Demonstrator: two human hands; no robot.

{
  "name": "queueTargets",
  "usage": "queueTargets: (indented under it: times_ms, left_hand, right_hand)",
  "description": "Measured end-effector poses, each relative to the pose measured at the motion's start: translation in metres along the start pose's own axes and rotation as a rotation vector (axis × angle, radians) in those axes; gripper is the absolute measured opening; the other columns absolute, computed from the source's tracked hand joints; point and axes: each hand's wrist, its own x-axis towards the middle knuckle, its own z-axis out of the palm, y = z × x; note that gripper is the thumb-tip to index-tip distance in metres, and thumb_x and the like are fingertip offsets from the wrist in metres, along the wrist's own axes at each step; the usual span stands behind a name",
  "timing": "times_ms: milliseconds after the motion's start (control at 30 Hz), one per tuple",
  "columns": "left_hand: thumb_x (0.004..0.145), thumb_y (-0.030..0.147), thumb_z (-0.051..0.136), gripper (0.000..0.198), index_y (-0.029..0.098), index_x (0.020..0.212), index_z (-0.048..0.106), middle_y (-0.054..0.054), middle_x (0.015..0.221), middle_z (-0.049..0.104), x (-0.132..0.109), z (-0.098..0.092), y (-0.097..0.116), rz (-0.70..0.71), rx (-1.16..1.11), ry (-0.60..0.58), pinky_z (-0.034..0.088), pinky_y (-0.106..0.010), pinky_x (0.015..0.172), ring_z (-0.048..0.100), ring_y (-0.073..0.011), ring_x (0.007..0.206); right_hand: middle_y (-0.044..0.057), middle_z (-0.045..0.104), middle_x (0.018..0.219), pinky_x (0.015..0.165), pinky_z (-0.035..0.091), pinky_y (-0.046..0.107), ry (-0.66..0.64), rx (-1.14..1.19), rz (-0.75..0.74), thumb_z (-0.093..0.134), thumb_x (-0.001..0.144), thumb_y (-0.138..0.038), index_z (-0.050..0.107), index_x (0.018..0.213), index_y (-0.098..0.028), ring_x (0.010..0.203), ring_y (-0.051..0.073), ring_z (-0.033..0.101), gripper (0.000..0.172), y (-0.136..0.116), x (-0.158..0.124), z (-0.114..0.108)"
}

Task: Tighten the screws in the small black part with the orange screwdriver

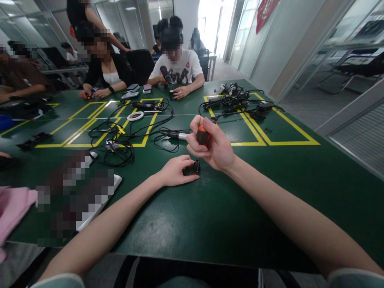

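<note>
My left hand [177, 171] rests on the green table, its thumb and fingers closed around a small black round part [196, 169]. A short metal post stands up from that part. Just above and to the right, my right hand [216, 145] is raised off the table. It is wrapped round an orange and dark grey handle [203, 137], which looks like that of a screwdriver. The butt of the handle faces me, and its shaft is hidden. The handle and the black part are apart.
Coiled black cables [117, 154] lie left of my hands, with more tangled cables [237, 102] at the back right. A white-edged slab [99, 210], partly blurred, is near my left forearm. Yellow tape [294, 143] marks the green table [270, 192]. A person opposite holds a power drill [166, 75].
</note>
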Motion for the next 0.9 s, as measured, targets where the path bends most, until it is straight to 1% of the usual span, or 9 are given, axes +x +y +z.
queueTargets:
  times_ms: [100, 200, 333, 400, 500, 600, 700, 833, 900]
  left_hand:
    - [0.091, 0.049, 0.076, 0.031, 0.019, 0.089, 0.068, -0.005, 0.096, 0.067, -0.0001, 0.0006, -0.0013, -0.001, 0.003, 0.002, 0.052, -0.032, 0.079, 0.066, -0.0215, 0.088]
    - [0.092, 0.048, 0.076, 0.030, 0.019, 0.089, 0.067, -0.004, 0.095, 0.066, -0.0002, 0.0009, -0.0020, 0.006, 0.002, -0.002, 0.052, -0.032, 0.079, 0.065, -0.0211, 0.088]
    - [0.092, 0.048, 0.076, 0.031, 0.019, 0.087, 0.067, -0.004, 0.092, 0.064, -0.0002, 0.0004, -0.0010, 0.006, 0.007, 0.003, 0.049, -0.030, 0.073, 0.063, -0.0197, 0.083]
    - [0.092, 0.049, 0.075, 0.031, 0.019, 0.087, 0.067, -0.003, 0.091, 0.064, -0.0001, 0.0000, -0.0003, 0.012, 0.007, 0.007, 0.049, -0.029, 0.072, 0.063, -0.0194, 0.082]
    - [0.092, 0.049, 0.075, 0.031, 0.019, 0.086, 0.067, -0.003, 0.091, 0.063, 0.0004, -0.0003, 0.0001, 0.018, 0.011, 0.012, 0.049, -0.030, 0.073, 0.063, -0.0198, 0.083]
    - [0.092, 0.049, 0.075, 0.032, 0.019, 0.086, 0.067, -0.004, 0.091, 0.064, 0.0004, -0.0002, -0.0005, 0.016, 0.018, 0.009, 0.050, -0.030, 0.074, 0.063, -0.0201, 0.083]
    - [0.092, 0.049, 0.075, 0.031, 0.019, 0.087, 0.067, -0.004, 0.093, 0.065, 0.0001, 0.0003, -0.0012, 0.013, 0.019, 0.010, 0.051, -0.030, 0.075, 0.064, -0.0202, 0.085]
    - [0.092, 0.049, 0.076, 0.031, 0.019, 0.089, 0.067, -0.004, 0.093, 0.065, 0.0000, 0.0007, -0.0013, 0.005, 0.010, 0.008, 0.051, -0.031, 0.077, 0.065, -0.0209, 0.086]
    - [0.092, 0.048, 0.075, 0.030, 0.019, 0.089, 0.067, -0.004, 0.093, 0.065, 0.0002, 0.0006, -0.0009, 0.006, 0.003, 0.003, 0.052, -0.032, 0.078, 0.065, -0.0212, 0.086]
  right_hand:
    - [-0.010, 0.040, 0.053, 0.039, 0.021, 0.016, -0.007, -0.018, 0.002, 0.062, 0.100, -0.054, 0.050, 0.085, -0.023, 0.040, 0.006, 0.022, 0.037, -0.0009, 0.0008, 0.0009]
    - [-0.008, 0.042, 0.052, 0.039, 0.025, 0.017, 0.012, -0.044, 0.010, 0.059, 0.102, -0.056, 0.053, 0.077, -0.020, 0.041, 0.006, 0.027, 0.044, -0.0027, 0.0025, 0.0019]
    - [-0.010, 0.031, 0.049, 0.039, 0.018, 0.017, 0.021, -0.059, 0.044, 0.056, 0.100, -0.066, 0.048, 0.069, -0.020, 0.041, 0.005, 0.020, 0.056, -0.0036, 0.0033, 0.0028]
    - [-0.011, 0.028, 0.049, 0.039, 0.017, 0.017, 0.019, -0.062, 0.041, 0.056, 0.099, -0.069, 0.047, 0.072, -0.021, 0.040, 0.005, 0.017, 0.055, -0.0033, 0.0025, 0.0028]
    - [-0.012, 0.029, 0.050, 0.040, 0.016, 0.018, 0.031, -0.074, 0.019, 0.063, 0.095, -0.066, 0.047, 0.082, -0.024, 0.041, 0.005, 0.015, 0.047, -0.0025, 0.0008, 0.0023]
    - [-0.012, 0.033, 0.051, 0.041, 0.016, 0.017, 0.036, -0.090, 0.006, 0.066, 0.095, -0.059, 0.045, 0.085, -0.024, 0.041, 0.006, 0.018, 0.042, -0.0018, -0.0001, 0.0012]
    - [-0.011, 0.038, 0.052, 0.040, 0.020, 0.017, 0.033, -0.095, -0.004, 0.065, 0.095, -0.058, 0.047, 0.084, -0.023, 0.041, 0.006, 0.023, 0.041, -0.0017, 0.0004, 0.0005]
    - [-0.008, 0.044, 0.052, 0.040, 0.027, 0.018, 0.046, -0.079, -0.013, 0.067, 0.095, -0.060, 0.053, 0.077, -0.020, 0.042, 0.006, 0.030, 0.046, -0.0026, 0.0024, 0.0025]
    - [-0.007, 0.043, 0.052, 0.040, 0.027, 0.018, 0.058, -0.075, 0.000, 0.065, 0.096, -0.063, 0.053, 0.071, -0.019, 0.043, 0.006, 0.032, 0.052, -0.0033, 0.0033, 0.0040]
